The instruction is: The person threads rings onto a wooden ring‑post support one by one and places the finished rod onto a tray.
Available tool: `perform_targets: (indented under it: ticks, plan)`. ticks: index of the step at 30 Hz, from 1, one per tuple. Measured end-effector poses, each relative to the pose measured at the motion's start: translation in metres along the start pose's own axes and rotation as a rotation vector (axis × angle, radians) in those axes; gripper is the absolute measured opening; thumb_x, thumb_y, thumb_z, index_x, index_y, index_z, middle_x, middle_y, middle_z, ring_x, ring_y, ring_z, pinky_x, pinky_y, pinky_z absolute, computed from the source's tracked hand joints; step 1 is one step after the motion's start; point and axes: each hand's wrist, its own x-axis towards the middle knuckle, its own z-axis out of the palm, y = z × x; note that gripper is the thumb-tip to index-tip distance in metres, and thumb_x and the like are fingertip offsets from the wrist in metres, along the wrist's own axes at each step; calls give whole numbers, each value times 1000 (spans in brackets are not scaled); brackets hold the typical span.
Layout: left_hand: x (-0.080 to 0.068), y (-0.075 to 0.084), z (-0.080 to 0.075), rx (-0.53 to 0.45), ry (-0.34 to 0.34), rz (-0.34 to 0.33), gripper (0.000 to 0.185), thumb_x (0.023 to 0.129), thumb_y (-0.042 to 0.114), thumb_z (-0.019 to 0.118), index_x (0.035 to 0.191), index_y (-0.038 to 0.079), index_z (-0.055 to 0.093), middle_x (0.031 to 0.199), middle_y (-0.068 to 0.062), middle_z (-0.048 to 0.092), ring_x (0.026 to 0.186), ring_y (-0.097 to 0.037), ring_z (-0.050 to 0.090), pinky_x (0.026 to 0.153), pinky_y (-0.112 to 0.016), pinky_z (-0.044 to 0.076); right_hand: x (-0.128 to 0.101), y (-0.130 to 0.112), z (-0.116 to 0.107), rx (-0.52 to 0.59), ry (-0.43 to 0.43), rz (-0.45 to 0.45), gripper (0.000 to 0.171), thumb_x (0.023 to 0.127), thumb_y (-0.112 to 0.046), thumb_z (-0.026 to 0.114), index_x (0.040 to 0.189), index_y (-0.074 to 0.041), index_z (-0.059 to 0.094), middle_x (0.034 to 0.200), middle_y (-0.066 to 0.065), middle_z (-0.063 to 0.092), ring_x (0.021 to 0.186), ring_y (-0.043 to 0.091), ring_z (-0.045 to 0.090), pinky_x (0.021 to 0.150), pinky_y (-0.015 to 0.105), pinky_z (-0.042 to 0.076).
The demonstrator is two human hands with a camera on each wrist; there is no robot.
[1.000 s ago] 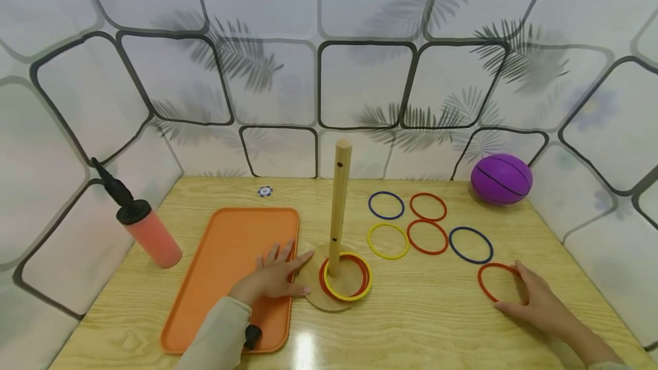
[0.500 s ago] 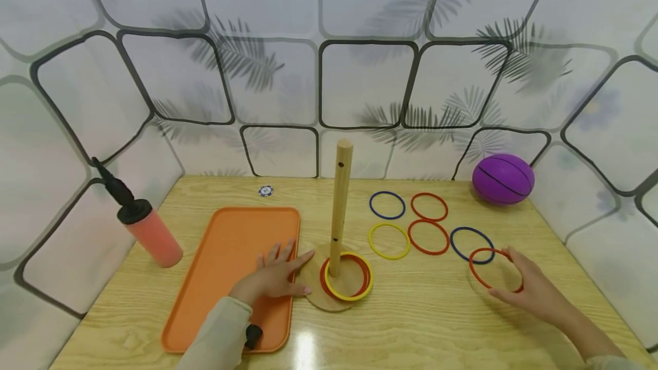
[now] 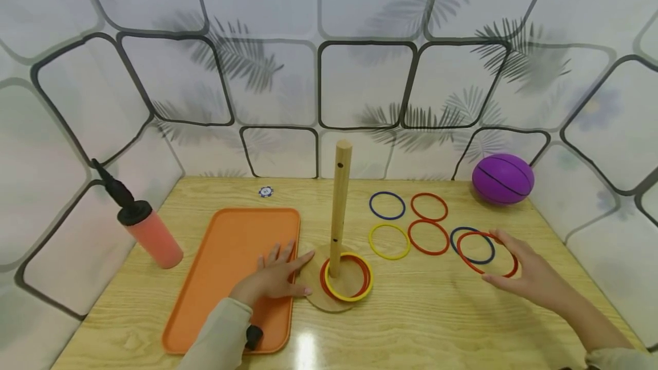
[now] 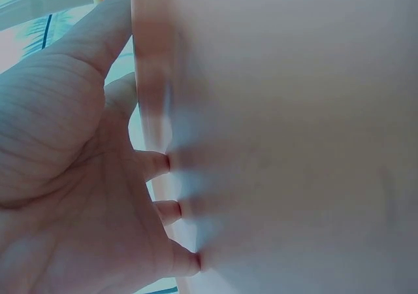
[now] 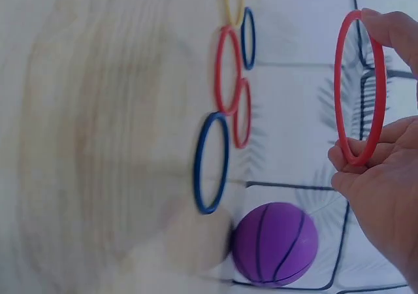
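Right hand [image 5: 385, 176] pinching red ring [image 5: 359, 85]

A right hand [image 5: 385, 176] pinches a red ring [image 5: 359, 85] above a blurred wooden table [image 5: 98, 144], where a blue ring [image 5: 211, 163], two red rings [image 5: 228, 72] and what appears to be a yellow one lie near a purple ball [image 5: 274, 244]

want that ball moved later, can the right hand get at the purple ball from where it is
Probably yes. The right hand holds a red ring above the table, and the purple ball sits beyond it at the back corner with only flat rings between. It would need to free its fingers first.
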Motion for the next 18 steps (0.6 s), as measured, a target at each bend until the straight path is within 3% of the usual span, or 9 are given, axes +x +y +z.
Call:
perform_targets:
  ticks: [4, 5, 12, 18]
  plan:
    - [1, -1, 1, 0, 9, -3, 78, 83, 52, 66, 149, 34, 29, 158, -15, -2, 141, -44, -7, 103, -69, -4, 8, -15, -5, 0, 11, -76, 93, 70, -13, 84, 146, 0, 33, 134, 24, 47, 123, -14, 22, 96, 7, 21]
    - [2, -1, 1, 1, 12, 0, 78, 83, 52, 66, 150, 34, 29, 158, -15, -2, 141, -44, -7, 103, -69, -4, 10, -18, -6, -2, 22, -103, 93, 68, -12, 85, 145, 0, 34, 134, 20, 47, 123, -15, 21, 92, 1, 17]
    - [1, 0, 1, 4, 12, 1, 77, 84, 51, 65, 149, 34, 29, 158, -16, -2, 141, -45, -7, 103, -70, -4, 26, -45, -18, -18, 57, -243, 100, 62, -7, 87, 147, -6, 33, 141, -22, 35, 128, -12, 24, 96, 2, 18]
    - [1, 0, 1, 0, 9, -4, 77, 84, 50, 66, 149, 34, 29, 158, -16, -2, 141, -45, -7, 103, -69, -5, 40, -70, -31, -25, 43, -334, 104, 59, -4, 87, 148, -5, 32, 145, -18, 35, 131, -8, 26, 99, 4, 20]
